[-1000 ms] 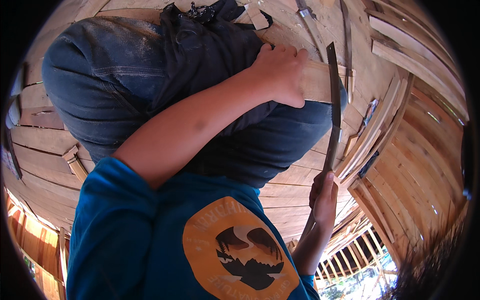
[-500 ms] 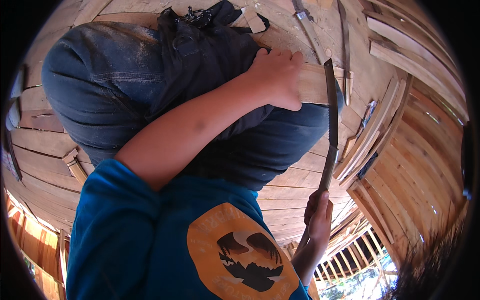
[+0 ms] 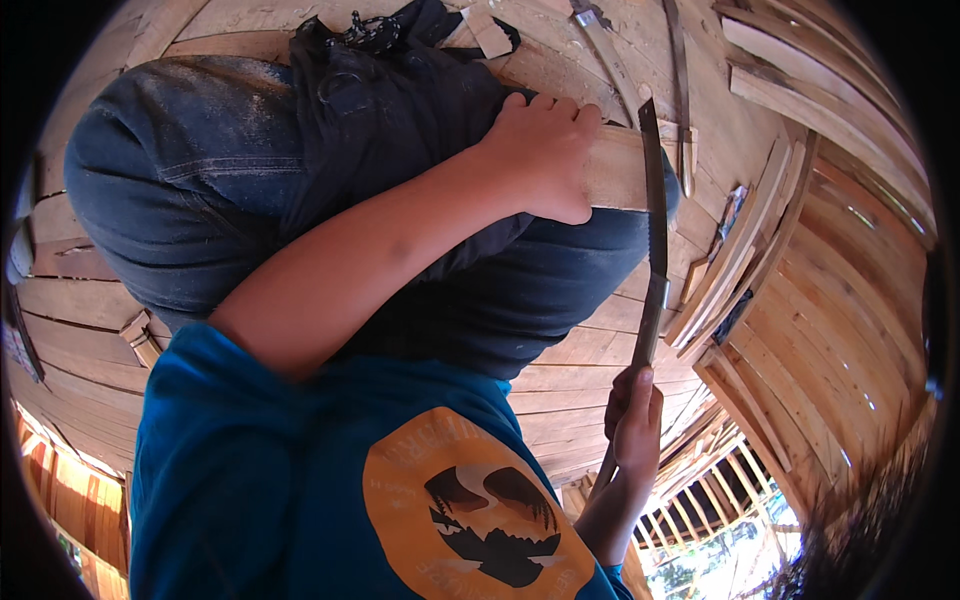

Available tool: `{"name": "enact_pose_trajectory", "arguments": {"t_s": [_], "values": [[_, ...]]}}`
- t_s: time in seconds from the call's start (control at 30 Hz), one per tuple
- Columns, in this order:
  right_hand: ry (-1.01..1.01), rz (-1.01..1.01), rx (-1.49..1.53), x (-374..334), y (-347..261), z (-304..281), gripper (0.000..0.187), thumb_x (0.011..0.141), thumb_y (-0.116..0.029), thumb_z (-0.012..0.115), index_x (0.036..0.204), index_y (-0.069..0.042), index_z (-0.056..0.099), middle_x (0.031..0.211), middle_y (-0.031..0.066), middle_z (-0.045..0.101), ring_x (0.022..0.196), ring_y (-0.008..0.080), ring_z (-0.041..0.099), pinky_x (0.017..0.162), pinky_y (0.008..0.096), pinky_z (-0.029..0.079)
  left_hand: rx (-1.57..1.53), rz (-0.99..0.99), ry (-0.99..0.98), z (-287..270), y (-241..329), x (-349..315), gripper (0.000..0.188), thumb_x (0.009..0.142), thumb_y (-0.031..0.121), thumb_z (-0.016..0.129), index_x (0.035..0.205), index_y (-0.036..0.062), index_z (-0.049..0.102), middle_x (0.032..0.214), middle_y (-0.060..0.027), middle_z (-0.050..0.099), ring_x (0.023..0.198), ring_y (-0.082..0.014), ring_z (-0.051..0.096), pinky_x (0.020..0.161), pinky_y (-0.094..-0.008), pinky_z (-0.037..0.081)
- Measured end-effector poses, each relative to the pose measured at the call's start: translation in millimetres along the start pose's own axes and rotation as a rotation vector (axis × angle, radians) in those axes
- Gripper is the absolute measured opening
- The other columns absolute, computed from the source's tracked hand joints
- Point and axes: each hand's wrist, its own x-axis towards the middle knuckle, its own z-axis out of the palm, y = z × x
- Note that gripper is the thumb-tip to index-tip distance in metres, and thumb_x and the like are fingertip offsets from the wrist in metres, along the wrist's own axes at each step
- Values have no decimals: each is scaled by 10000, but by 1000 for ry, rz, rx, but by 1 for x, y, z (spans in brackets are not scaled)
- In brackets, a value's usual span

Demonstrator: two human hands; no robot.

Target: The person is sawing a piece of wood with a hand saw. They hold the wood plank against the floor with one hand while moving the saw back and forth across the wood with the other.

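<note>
My left hand [image 3: 545, 158] presses down on a pale wooden board [image 3: 618, 170] lying across my bent leg, its fingers curled over the far edge and the thumb along the near one. My right hand [image 3: 636, 420], lower right, is closed around the handle of a long, slightly curved hand saw [image 3: 657, 225]. The saw's toothed blade crosses the board just right of my left hand, its tip pointing away from me. Whether the teeth have cut into the wood is hard to make out.
Another saw-like tool [image 3: 605, 55] and a long thin dark tool [image 3: 682, 95] lie on the plank floor [image 3: 570, 390] ahead. Stacked boards [image 3: 800, 90] line the right side, near a wooden wall [image 3: 840, 290]. A dark cloth [image 3: 385, 120] covers part of my lap.
The saw has slid slightly away from me across the board. My left hand stays on the board, and the whole view has shifted a little.
</note>
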Motion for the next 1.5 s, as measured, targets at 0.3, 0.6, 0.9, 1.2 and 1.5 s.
{"name": "enact_pose_trajectory", "arguments": {"t_s": [0.3, 0.6, 0.9, 1.2, 1.5], "values": [[41, 87, 73, -6, -4, 1, 537, 1043, -482, 317, 734, -79, 491, 532, -62, 328, 456, 33, 288, 418, 233, 204, -33, -6, 4, 2, -3, 1, 760, 548, 297, 772, 1189, -5, 498, 1121, -170, 593, 1099, -330, 561, 913, -446, 418], [20, 14, -6, 22, -11, 9, 548, 1048, -469, 305, 686, -86, 459, 522, -56, 310, 456, 52, 265, 437, 267, 200, -56, -57, 10, 1, -10, 3, 742, 546, 284, 768, 1179, -3, 508, 1107, -158, 599, 1083, -327, 566, 898, -451, 417], [20, -68, -83, 35, -30, 13, 536, 1057, -432, 273, 702, -79, 466, 521, -59, 329, 448, 42, 297, 430, 248, 218, -85, -31, -9, 3, -6, 0, 792, 545, 282, 768, 1225, -15, 488, 1127, -192, 593, 1105, -333, 563, 884, -459, 415], [48, -106, -77, 45, -31, 16, 543, 1059, -429, 307, 644, -90, 396, 532, -39, 293, 477, 68, 262, 453, 299, 213, -73, 3, 28, -1, -4, 2, 772, 543, 280, 775, 1201, -11, 493, 1125, -187, 597, 1099, -333, 565, 889, -461, 407], [30, 54, 54, -4, -15, 11, 513, 1058, -437, 290, 721, -91, 464, 515, -67, 310, 429, 37, 273, 407, 239, 198, -42, -38, -2, 5, 1, 3, 746, 547, 279, 762, 1177, -18, 492, 1089, -196, 609, 1064, -349, 584, 877, -454, 414]]}}
